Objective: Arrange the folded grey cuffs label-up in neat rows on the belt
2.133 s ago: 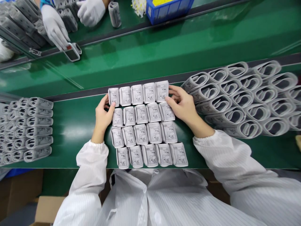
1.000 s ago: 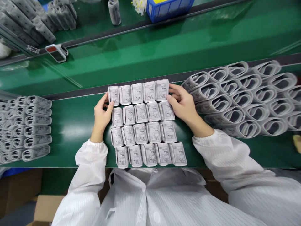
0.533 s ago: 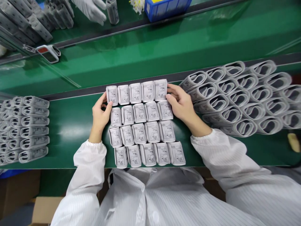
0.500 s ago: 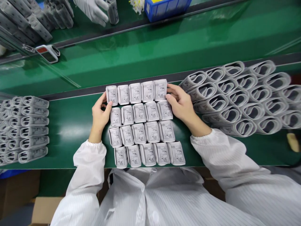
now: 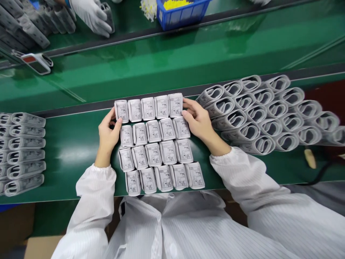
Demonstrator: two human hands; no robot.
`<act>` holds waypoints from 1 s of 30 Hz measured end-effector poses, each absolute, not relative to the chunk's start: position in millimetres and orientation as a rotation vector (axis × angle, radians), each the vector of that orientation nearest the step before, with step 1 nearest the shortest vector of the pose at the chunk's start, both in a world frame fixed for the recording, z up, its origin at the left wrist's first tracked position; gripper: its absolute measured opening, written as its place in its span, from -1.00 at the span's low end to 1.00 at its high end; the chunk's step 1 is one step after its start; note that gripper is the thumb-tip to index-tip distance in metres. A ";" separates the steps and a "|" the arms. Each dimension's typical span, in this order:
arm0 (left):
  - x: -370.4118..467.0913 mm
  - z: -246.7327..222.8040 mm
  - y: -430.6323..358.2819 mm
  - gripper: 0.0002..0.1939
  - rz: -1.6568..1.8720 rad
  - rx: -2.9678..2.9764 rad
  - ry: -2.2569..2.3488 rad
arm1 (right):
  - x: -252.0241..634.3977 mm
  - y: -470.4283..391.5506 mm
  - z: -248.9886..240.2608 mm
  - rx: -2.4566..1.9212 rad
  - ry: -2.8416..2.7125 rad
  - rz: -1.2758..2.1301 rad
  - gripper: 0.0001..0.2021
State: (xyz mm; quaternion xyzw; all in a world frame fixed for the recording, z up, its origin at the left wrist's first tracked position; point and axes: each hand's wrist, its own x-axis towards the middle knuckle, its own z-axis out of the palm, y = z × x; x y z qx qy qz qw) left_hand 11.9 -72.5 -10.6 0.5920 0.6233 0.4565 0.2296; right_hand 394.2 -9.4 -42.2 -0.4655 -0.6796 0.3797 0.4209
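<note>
Four rows of folded white packets with grey print lie on the green table (image 5: 67, 151) in front of me. My left hand (image 5: 109, 131) grips the left end of the top row (image 5: 148, 108), its thumb on the front of the end packet. At the other end of that row, my right hand (image 5: 198, 120) presses against the rightmost packet, thumb and fingers at its side. The row is squeezed between both hands. Below it are the second row (image 5: 153, 131), the third row (image 5: 169, 152) and the bottom row (image 5: 164, 178), untouched.
Rolled packets are stacked on the right (image 5: 258, 111) and on the left (image 5: 27, 144). Beyond the green divider, another person's gloved hand (image 5: 91, 16) holds a packet near a blue bin (image 5: 183, 14) with yellow pieces. A white device (image 5: 37, 63) hangs at upper left.
The view has shifted, so most things sit further left. My hands keep the same hold on the top row. The other person's gloved hand has closed round a packet.
</note>
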 end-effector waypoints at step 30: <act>12.3 -8.8 -72.4 -0.28 1.252 1.625 1.725 | 392.0 -9.5 -36.1 -1.176 -1.709 0.944 -0.37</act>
